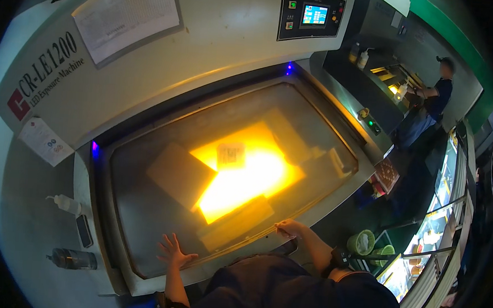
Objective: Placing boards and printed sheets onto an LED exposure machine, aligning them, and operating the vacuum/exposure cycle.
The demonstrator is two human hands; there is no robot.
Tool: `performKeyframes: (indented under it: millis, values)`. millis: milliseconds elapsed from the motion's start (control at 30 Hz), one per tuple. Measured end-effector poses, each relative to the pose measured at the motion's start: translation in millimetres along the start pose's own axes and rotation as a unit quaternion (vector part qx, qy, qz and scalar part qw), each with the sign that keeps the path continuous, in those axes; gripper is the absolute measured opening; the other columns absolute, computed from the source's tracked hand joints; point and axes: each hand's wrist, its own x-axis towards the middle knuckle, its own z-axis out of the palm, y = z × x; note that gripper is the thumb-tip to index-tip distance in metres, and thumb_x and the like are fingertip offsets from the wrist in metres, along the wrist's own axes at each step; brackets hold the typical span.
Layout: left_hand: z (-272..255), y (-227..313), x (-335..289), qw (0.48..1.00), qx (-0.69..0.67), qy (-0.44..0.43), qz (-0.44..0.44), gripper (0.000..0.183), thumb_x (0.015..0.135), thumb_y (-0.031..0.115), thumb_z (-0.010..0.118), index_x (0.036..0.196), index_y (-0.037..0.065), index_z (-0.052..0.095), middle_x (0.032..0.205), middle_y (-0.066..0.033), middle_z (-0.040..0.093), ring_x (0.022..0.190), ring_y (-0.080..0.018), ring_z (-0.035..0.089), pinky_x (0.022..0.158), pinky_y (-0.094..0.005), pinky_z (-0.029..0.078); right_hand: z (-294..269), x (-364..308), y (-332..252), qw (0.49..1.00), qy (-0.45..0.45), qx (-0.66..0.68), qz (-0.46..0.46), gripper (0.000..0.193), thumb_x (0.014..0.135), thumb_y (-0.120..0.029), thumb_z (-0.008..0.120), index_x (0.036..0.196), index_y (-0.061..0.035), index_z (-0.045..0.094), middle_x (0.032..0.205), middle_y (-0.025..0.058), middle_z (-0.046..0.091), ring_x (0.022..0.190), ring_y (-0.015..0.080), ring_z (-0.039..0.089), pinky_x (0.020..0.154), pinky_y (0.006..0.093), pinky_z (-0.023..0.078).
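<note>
My left hand (174,251) lies flat with fingers spread on the near edge of the glass bed (141,209) of a large pale exposure machine (226,28). My right hand (288,228) rests on the same front edge further right, fingers curled, pinching at the rim; whether it holds anything is unclear. Under the glass a bright yellow glowing sheet (245,176) lies in the middle, with a small square printed label (230,154) on it. Dull tan sheets (180,173) lie around it.
A control panel with a small blue screen (314,15) sits on the raised lid. A squeeze bottle (65,204), a phone (84,231) and a dark bottle (73,259) lie on the left ledge. Another person (433,103) works at a bench far right. Green tape rolls (361,242) lie at lower right.
</note>
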Motion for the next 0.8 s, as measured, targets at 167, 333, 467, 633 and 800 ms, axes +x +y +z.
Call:
performKeyframes:
  millis: [167,333,467,633,800]
  values:
    - [-8,3,-4,0.999,-0.022,-0.022,0.005,0.153,0.039,0.085,0.073,0.154,0.031,-0.011,0.158,-0.0085,-0.029,0.142,-0.0438,-0.026,0.1,-0.0811,-0.001,11,-11,-8,0.997,0.072,-0.034,0.017,0.041,0.1,-0.043,0.048,0.088,-0.0075,0.064,0.056,-0.0001,0.048,0.042,0.0098,0.036,0.038,0.0275,0.027]
    - [2,-4,0,0.999,-0.032,-0.016,0.008,0.151,0.04,0.084,0.074,0.154,0.031,-0.011,0.158,-0.0081,-0.027,0.142,-0.044,-0.026,0.1,-0.0813,-0.001,11,-12,-5,0.998,0.059,-0.019,-0.01,0.041,0.101,-0.042,0.048,0.089,-0.0061,0.064,0.057,0.0002,0.048,0.042,0.0099,0.036,0.038,0.0272,0.027]
    - [8,-6,5,0.999,-0.031,-0.006,0.012,0.151,0.041,0.083,0.075,0.154,0.031,-0.01,0.159,-0.0078,-0.026,0.143,-0.0441,-0.025,0.1,-0.0817,-0.001,10,-12,-4,0.999,0.046,0.012,-0.005,0.041,0.101,-0.04,0.048,0.089,-0.0045,0.064,0.057,0.0001,0.048,0.042,0.0095,0.036,0.036,0.0266,0.026]
    - [8,-5,1,0.999,-0.039,-0.006,0.001,0.15,0.042,0.083,0.075,0.154,0.032,-0.01,0.159,-0.0076,-0.026,0.143,-0.0441,-0.024,0.1,-0.0814,-0.001,13,-17,-12,0.999,0.047,0.013,0.002,0.04,0.102,-0.039,0.047,0.089,-0.0048,0.064,0.056,-0.0003,0.046,0.042,0.0091,0.035,0.035,0.0265,0.025]
    - [2,-1,-2,0.999,-0.035,-0.011,-0.001,0.149,0.042,0.083,0.075,0.154,0.032,-0.01,0.159,-0.0076,-0.026,0.143,-0.0436,-0.024,0.101,-0.0802,-0.001,14,-16,-11,0.999,0.046,0.022,0.007,0.04,0.102,-0.039,0.048,0.088,-0.0051,0.064,0.056,-0.001,0.045,0.042,0.0088,0.034,0.036,0.0264,0.024]
